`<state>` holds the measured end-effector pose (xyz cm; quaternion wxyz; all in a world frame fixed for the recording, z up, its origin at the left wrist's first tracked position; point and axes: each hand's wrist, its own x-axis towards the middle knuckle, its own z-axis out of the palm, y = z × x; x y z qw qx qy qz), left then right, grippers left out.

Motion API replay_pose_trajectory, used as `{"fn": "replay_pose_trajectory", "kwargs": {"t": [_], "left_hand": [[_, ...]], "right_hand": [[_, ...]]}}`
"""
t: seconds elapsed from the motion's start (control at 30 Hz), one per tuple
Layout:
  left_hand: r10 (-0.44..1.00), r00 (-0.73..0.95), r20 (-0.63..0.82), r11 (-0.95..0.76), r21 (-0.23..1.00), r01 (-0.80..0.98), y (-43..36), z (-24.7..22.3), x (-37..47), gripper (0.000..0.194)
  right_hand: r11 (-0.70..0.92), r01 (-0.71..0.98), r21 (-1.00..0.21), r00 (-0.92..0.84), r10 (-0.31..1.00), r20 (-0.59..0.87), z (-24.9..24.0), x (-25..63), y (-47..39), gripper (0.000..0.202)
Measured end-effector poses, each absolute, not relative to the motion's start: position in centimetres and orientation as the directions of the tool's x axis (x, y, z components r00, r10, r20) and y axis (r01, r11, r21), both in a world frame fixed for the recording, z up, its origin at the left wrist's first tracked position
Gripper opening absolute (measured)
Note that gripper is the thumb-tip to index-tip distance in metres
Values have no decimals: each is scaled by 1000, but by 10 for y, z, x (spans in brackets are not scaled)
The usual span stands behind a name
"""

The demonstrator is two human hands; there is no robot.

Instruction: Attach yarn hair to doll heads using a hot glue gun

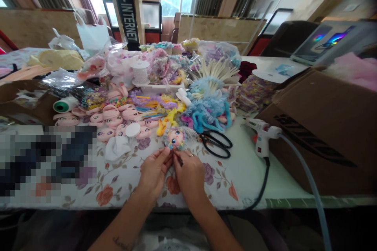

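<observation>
Item one: your left hand [154,169] and right hand [190,172] rested side by side on the flowered tablecloth [123,180], fingertips drawn together at the lower edge of a small doll head [175,138]. Your left fingers pinched toward its base; your right hand pinched a thin dark stick [178,159] that pointed at the same spot. A ring showed on your right hand.

Item two: the doll head lay just beyond your fingertips, face up, round, with large painted blue eyes and a fringe of pale blue and pink yarn hair.

Item three: black scissors [216,144] lay just right of the head, blades closed. Further right stood a white glue gun [262,135] with a black cord running off the table edge, beside a cardboard box [321,129].

Item four: to the left lay rows of bare pink doll faces [113,119], a white round lid [133,130] and a roll of green tape [63,105]. Behind the head sat a heap of blue yarn [206,111], yellow and purple trim, and a spool of white beads [140,71].
</observation>
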<state>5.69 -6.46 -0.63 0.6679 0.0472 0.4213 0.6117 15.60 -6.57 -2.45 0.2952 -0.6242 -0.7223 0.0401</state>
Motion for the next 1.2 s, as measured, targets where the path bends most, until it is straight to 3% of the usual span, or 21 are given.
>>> {"fn": "replay_pose_trajectory", "kwargs": {"t": [0.53,0.9,1.2], "left_hand": [[852,-161,-499,212,608,-765,-65,-6,60,4],[850,-190,-491,326,775,-542,-76,-5,24,2],[822,-178,-541,396,768,-503,-69,-3,32,8]], "right_hand": [[311,883,-352,-134,885,446,-28,155,-63,16],[325,768,-552,-148,928,341,-22,163,-53,14],[317,724,-613,-116,931,345,-24,163,-54,18]]}}
